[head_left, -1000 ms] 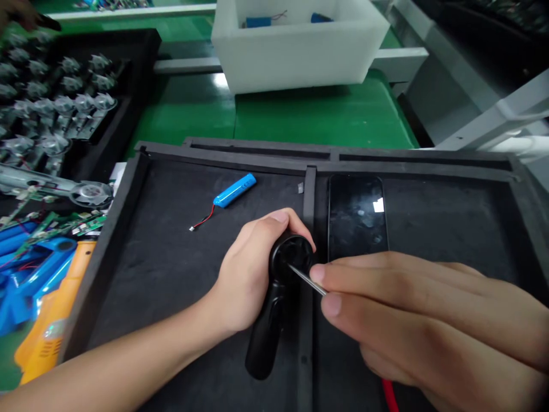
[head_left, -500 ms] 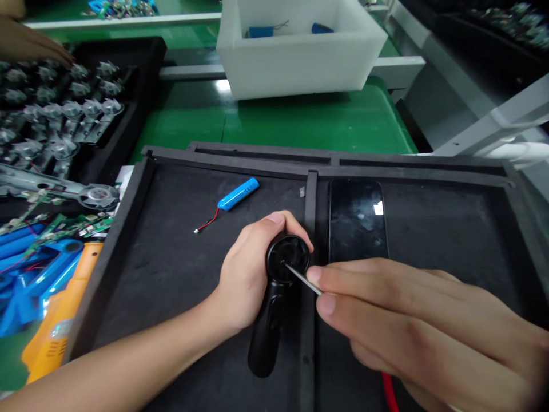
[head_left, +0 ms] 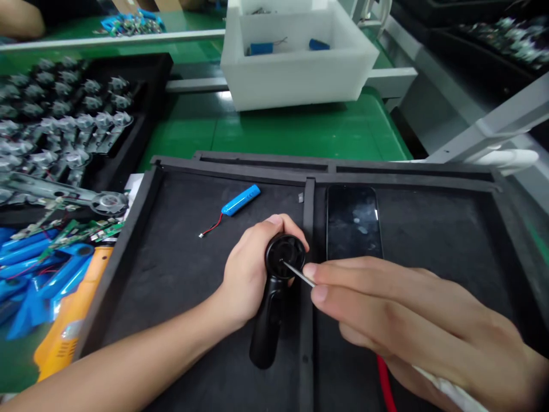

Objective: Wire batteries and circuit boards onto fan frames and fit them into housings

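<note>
My left hand (head_left: 251,266) is wrapped round the head of a black handheld fan (head_left: 265,332). The fan's round end, with blades inside, faces up, and its handle points toward me. Between thumb and fingers, my right hand (head_left: 412,315) pinches a thin pointed metal tool (head_left: 300,274). Its tip is at the middle of the fan's round opening; the rest is hidden by the hand, so its exact kind does not show. Beyond my left hand lies a blue battery (head_left: 241,200) with a red lead and small white plug.
A black divided tray (head_left: 193,274) lies under my hands, with a phone (head_left: 352,220) right of the divider. A white foam box (head_left: 295,80) holds blue batteries. Fan parts (head_left: 64,126), blue housings (head_left: 47,269) and a yellow tool (head_left: 72,315) crowd the left. A red cord (head_left: 385,383) runs below my right hand.
The view has shifted slightly. Both hands keep their hold, with the tool's tip still at the fan's middle. Another person's hand at the upper left has moved away from the fan parts.
</note>
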Tool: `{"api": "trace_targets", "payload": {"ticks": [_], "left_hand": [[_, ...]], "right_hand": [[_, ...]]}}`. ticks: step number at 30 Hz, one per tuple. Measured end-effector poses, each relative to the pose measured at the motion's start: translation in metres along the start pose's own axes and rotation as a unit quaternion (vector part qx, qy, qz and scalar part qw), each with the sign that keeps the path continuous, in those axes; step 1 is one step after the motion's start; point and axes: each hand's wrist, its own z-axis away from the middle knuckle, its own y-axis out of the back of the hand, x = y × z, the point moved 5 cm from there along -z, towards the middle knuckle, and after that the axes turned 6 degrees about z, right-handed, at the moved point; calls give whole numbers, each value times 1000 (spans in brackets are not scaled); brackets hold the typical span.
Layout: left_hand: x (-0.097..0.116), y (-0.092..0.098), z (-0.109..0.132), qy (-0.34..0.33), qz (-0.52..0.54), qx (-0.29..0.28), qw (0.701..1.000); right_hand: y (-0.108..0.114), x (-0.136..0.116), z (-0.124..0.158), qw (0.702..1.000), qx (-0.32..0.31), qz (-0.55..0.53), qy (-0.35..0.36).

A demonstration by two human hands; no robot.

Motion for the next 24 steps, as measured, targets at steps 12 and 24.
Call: {"api": "trace_targets", "payload": {"ticks": [12,24], "left_hand": [[0,-1,-3,-3,35,12,999],[-1,-3,-1,0,60,-18,998]], "right_hand": [[-6,-2,3,998,40,-5,38],[10,-3,5,995,69,-61,34]]}}
